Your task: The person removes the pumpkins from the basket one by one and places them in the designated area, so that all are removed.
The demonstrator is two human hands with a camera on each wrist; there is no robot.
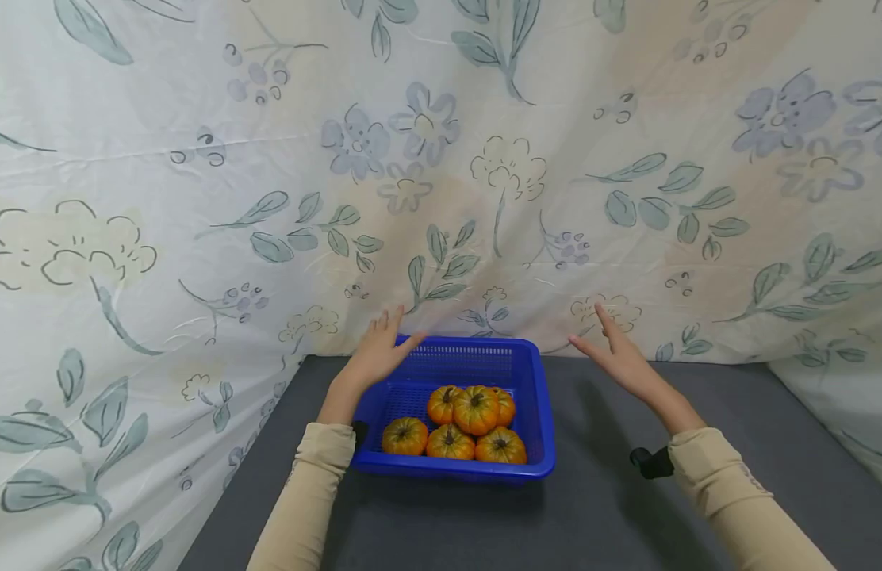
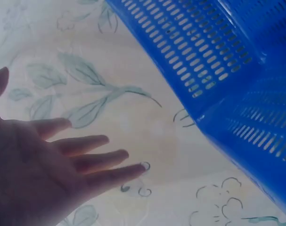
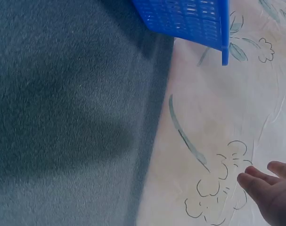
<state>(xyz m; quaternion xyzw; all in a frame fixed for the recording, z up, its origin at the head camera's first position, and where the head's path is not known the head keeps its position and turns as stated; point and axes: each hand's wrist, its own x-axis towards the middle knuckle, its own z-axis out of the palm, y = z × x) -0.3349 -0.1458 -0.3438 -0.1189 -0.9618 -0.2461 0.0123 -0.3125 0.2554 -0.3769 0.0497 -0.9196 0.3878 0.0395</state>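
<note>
A blue plastic basket (image 1: 546, 412) with slotted walls sits on the dark grey table. Inside it are several small orange pumpkins (image 1: 476, 410), grouped toward the front and right, one of them resting on top of others. My left hand (image 1: 377, 349) hovers over the basket's left rim in the head view, fingers extended and holding nothing. In the left wrist view that hand (image 2: 53, 160) shows its palm and spread fingers beside the basket wall (image 2: 190, 47). Off to the basket's right, my right hand (image 1: 619, 358) is raised above the table with straight fingers and an empty grasp.
A pale curtain (image 1: 441, 198) printed with leaves and flowers hangs behind the table and along both sides. The grey tabletop (image 1: 591, 507) extends in front of the basket and to its right. Its back edge meets the curtain.
</note>
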